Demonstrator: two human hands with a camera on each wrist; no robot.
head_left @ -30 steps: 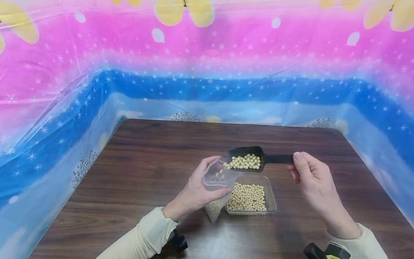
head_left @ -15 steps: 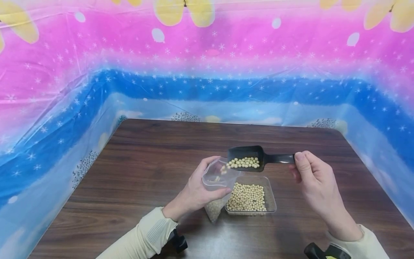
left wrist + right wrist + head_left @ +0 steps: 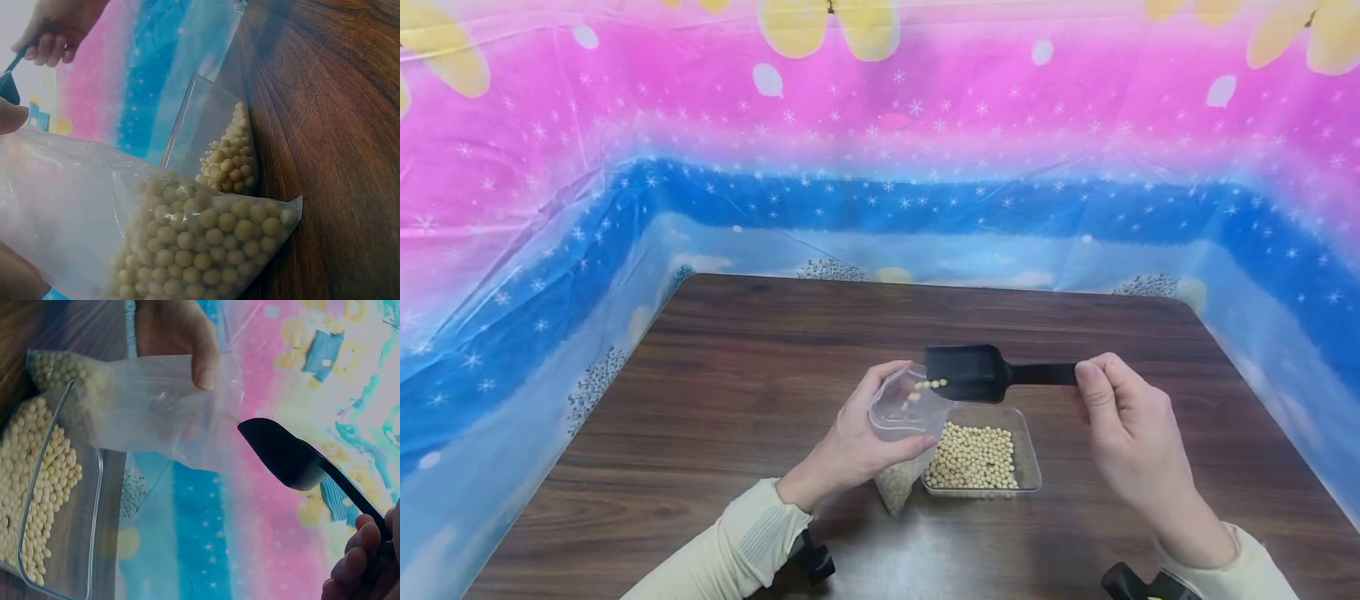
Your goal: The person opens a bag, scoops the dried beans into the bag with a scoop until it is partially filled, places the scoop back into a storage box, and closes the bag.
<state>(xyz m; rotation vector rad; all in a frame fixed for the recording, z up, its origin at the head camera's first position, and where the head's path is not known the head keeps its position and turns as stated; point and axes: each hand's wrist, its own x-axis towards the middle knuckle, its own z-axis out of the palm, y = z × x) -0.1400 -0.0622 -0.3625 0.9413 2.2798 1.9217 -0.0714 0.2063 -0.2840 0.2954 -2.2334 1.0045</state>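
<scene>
Pinches the scoop (image 3: 967, 372) by the end of its handle with the right grip (image 3: 1137, 433); points it toward nine o'clock, with its long axis nearly level in the head view. Sets its lip over the mouth of the bag (image 3: 910, 418), with a few beans (image 3: 934, 384) at the edge. Holds that bag with the left grip (image 3: 856, 442), nearer of the two to the lip, thumb and fingers curled round its sides. Hangs it toward six o'clock, with the tray (image 3: 1026, 450) at four o'clock on the worktop (image 3: 760, 358). Turns, most likely, on lip and mouth overlapping.
</scene>
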